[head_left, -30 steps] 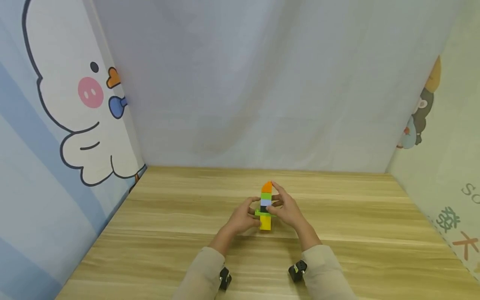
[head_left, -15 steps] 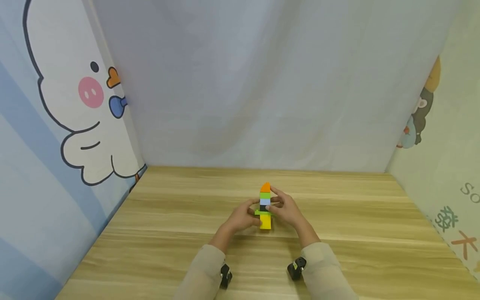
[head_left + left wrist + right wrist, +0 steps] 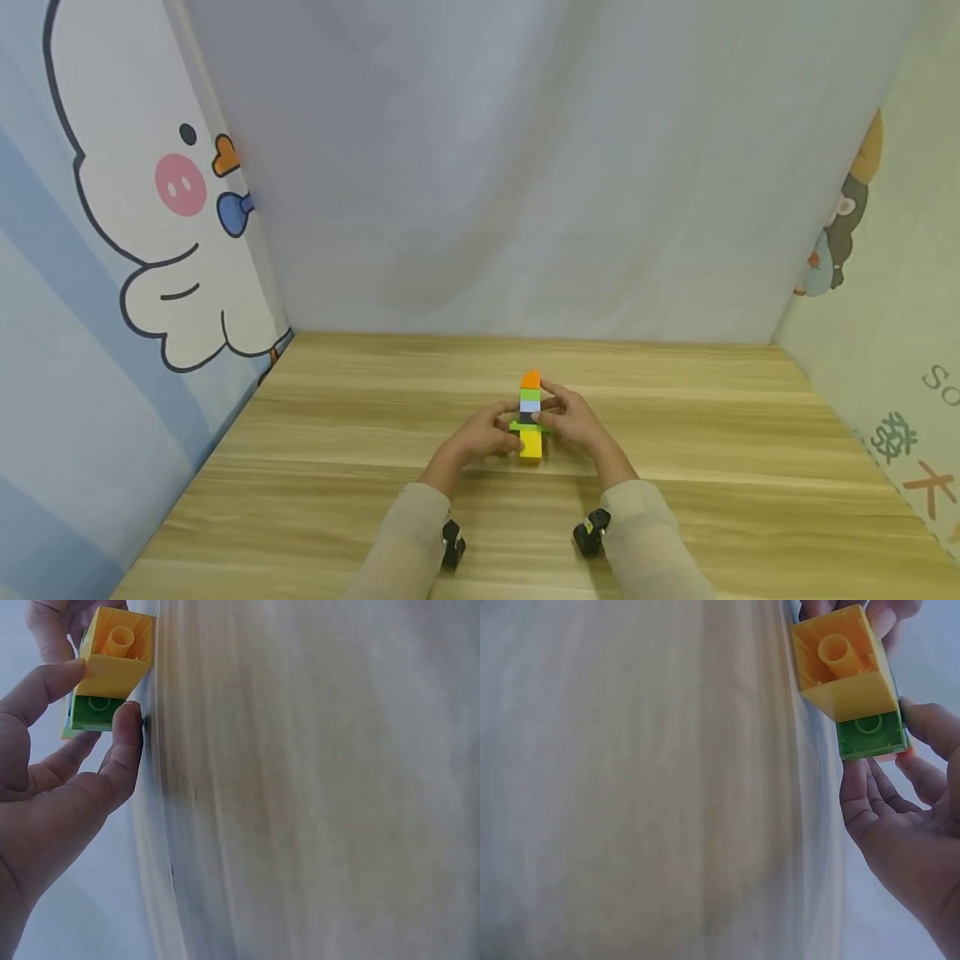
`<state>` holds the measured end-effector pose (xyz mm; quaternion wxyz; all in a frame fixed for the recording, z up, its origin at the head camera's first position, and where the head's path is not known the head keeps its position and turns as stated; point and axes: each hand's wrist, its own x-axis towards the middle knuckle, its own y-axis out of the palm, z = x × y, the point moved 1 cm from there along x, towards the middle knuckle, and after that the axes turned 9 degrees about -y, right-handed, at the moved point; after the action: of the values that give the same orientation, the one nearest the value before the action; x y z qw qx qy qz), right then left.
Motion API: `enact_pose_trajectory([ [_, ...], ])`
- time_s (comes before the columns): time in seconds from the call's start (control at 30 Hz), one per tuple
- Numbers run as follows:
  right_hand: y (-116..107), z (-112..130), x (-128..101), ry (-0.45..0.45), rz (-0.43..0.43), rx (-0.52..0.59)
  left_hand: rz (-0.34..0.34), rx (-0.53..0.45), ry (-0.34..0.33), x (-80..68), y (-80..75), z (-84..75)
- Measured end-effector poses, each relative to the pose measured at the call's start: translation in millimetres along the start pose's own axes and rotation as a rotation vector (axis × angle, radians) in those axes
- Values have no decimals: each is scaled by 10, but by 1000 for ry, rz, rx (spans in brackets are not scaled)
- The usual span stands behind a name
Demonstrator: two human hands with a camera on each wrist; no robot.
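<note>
A stack of toy building blocks (image 3: 530, 407) is held between both hands near the middle of the table. An orange curved block (image 3: 531, 381) forms its far tip, followed by green, light blue and black blocks, a wider green plate and a yellow block (image 3: 531, 444) at the near end. Both wrist views show the yellow block's hollow underside (image 3: 840, 656). My left hand (image 3: 482, 433) grips the stack from the left, its thumb on the yellow block. From the right, my right hand (image 3: 576, 419) holds it, thumb at the black block and index finger beside the orange one.
The wood-grain table (image 3: 337, 517) spreads around the hands. A pale curtain (image 3: 525, 167) hangs behind its back edge, with cartoon-printed panels at left (image 3: 142, 183) and right (image 3: 885, 317). Small black devices (image 3: 592, 533) sit at both sleeve cuffs.
The orange tip has lowered slightly in the head view and the stack looks a little shorter, as if tilted. Both hands keep their hold, with the right index finger moving down slightly with the tip.
</note>
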<state>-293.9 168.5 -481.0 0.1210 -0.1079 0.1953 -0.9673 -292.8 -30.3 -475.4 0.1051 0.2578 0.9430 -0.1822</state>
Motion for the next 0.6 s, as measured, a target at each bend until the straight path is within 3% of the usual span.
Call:
enact_pose_trajectory([
  [0.23,18,-33,-10,-9,16,-30,9,4,8,27,2,34],
  [0.6,25,-33,0,52,43,-20,47,-4,28,89,-27,68],
])
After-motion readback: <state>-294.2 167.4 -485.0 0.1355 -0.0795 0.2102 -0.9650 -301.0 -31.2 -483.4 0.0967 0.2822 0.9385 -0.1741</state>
